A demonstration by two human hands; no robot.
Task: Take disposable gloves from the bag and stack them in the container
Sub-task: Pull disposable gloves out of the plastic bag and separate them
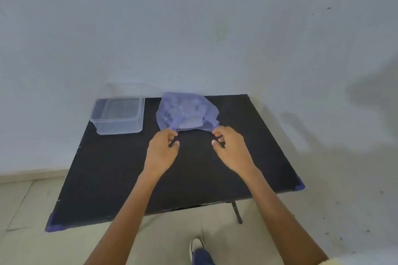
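Purple bag [185,112]: frame centre, mouth facing both hands.
Left hand [162,148]: pinching left rim.
Right hand [231,146]: pinching right rim.
Container [118,117]: upper left, nearer left hand.

A single head-worn view is given, aimed forward and down over the black table [112,178]; the left hand [162,149] and right hand [231,148] are seen centrally, near.

The contents of the translucent blue bag [185,112] are blurred into indistinct pale shapes, both forearms are cut off by the lower picture edge, and the shoe [196,247] is only partly in view there.
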